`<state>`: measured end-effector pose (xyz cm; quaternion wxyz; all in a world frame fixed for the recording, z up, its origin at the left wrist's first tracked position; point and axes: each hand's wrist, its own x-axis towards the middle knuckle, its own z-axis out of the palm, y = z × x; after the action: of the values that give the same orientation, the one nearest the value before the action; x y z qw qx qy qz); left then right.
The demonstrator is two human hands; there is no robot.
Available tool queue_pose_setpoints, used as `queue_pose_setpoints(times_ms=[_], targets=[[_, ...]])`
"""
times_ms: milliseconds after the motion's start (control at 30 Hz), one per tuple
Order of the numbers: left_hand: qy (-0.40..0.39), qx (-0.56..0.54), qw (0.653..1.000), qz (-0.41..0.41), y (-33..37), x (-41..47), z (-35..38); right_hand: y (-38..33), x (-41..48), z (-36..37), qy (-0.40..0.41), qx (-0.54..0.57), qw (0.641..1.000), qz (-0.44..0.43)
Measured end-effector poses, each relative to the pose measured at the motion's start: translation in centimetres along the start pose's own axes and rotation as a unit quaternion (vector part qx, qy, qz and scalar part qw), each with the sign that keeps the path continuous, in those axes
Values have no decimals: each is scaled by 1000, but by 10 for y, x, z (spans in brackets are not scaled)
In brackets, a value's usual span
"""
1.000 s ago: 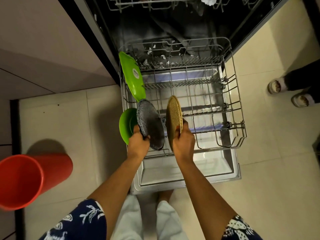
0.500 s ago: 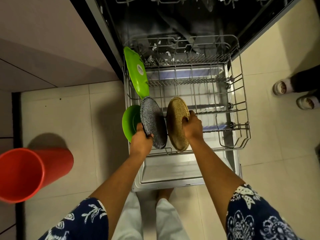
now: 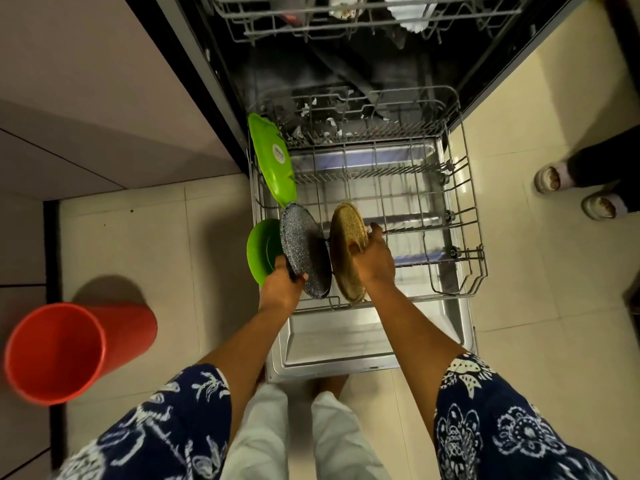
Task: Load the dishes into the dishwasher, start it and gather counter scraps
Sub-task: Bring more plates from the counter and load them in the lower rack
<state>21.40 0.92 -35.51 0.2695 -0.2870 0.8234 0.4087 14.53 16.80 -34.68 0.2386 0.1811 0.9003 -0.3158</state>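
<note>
Tiled floor (image 3: 138, 244), with the dishwasher's lower rack (image 3: 464, 202) drawn out over the open door: the left hand (image 3: 282, 285) grips the near rim of a dark speckled plate (image 3: 304, 251) and the right hand (image 3: 375, 258) grips the edge of a tan plate (image 3: 346, 237), both on edge at the rack's front left. Both look rigid, breakable and likely slick, favouring a rim pinch. A green plate (image 3: 273, 161) and green bowl (image 3: 263, 251) crowd the left; a red bucket (image 3: 69, 351) stands well apart.

a home kitchen: open dishwasher (image 3: 363, 98) with pulled-out wire rack (image 3: 408, 188), pale tiled floor (image 3: 145, 244), red bin (image 3: 65, 351).
</note>
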Motion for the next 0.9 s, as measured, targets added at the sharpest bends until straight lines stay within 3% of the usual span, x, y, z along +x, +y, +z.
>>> queue_pose_setpoints(times_ms=[133,300,533,700,900], targets=[[-3,1,1000,-23,28,-37,-43,-25,-40,-38,11,-54,998,-26],[77,-105,990,47,69,-107,-123,-93,-122,-88,19,-42,990,-132],[265,-274,918,111,53,-182,-320,-273,-210,-90,-13,-39,940,-337],[449,-237,857,85,1,-205,-498,-447,-248,-16,-69,-28,872,-484],[531,-67,845,8,-94,-180,-687,-642,-281,79,-69,-133,792,-592]])
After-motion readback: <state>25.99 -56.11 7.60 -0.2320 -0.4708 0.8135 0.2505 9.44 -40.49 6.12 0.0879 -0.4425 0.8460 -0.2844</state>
